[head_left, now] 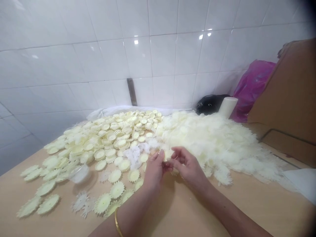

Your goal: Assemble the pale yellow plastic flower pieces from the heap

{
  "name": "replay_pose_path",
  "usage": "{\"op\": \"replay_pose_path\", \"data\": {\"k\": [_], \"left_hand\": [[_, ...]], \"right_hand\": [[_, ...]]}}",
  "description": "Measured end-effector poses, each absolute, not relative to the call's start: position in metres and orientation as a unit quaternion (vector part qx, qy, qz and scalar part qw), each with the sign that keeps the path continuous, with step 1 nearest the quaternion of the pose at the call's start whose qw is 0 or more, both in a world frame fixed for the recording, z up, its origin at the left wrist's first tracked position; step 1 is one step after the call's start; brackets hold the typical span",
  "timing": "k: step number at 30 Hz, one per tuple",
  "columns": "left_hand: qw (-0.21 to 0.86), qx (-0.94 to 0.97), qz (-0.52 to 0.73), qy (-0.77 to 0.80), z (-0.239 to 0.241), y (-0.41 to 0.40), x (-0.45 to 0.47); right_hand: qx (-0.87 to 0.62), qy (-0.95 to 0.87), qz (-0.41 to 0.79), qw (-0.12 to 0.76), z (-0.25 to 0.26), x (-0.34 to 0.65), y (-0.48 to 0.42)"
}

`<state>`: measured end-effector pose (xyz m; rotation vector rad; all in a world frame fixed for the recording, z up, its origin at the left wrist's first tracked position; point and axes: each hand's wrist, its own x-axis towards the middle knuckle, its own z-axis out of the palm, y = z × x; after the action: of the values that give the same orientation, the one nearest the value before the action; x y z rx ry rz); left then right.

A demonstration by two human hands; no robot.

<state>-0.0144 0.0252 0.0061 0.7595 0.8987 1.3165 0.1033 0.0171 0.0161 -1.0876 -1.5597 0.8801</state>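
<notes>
A small pale-yellow piece, like a fabric petal disc (pixel 168 154), is pinched between both hands over the middle of the table. My left hand (pixel 155 168) grips its left side with the thumb on top. From the right, the fingers of my right hand (pixel 188 166) close on its edge. Left of my hands lie stacks of pale-yellow scalloped discs (pixel 120 143), with single discs (pixel 102 203) nearer the front. To the right spreads a heap of fluffy cream fabric flowers (pixel 197 131). A crumpled scrap of white gauze (pixel 135 156) touches the discs beside my left hand.
On the wooden table (pixel 192 210), a small translucent cup (pixel 79 173) stands at the left among discs and thin white cut-outs (pixel 82 202). A white cylinder (pixel 227 107), black bag (pixel 209 103), purple plastic bag (pixel 254 85) and cardboard box (pixel 286 98) are at the back right, before a tiled wall.
</notes>
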Motion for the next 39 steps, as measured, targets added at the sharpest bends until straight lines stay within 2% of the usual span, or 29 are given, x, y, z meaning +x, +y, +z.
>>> {"op": "replay_pose_path", "data": {"k": [4, 6, 15, 24, 31, 39], "left_hand": [[0.634, 0.299, 0.596, 0.393, 0.0063, 0.026, -0.014], [0.634, 0.296, 0.604, 0.382, 0.0063, 0.0255, -0.0134], [0.639, 0.312, 0.593, 0.378, 0.0065, 0.0216, -0.0079], [0.621, 0.34, 0.581, 0.401, 0.001, 0.0202, -0.0096], [0.623, 0.33, 0.57, 0.421, 0.0037, 0.0188, -0.0072], [0.606, 0.378, 0.57, 0.407, 0.0008, 0.0183, -0.007]], "right_hand": [[-0.454, -0.683, 0.193, 0.538, 0.016, 0.1039, 0.0136], [-0.426, -0.715, 0.15, 0.533, 0.0164, 0.1033, 0.0114], [-0.434, -0.733, 0.104, 0.513, 0.0138, 0.1035, 0.0141], [-0.413, -0.765, -0.013, 0.493, 0.0072, 0.1034, 0.0168], [-0.417, -0.762, -0.021, 0.495, 0.0081, 0.1021, 0.0165], [-0.456, -0.728, 0.099, 0.502, 0.0103, 0.1044, 0.017]]}}
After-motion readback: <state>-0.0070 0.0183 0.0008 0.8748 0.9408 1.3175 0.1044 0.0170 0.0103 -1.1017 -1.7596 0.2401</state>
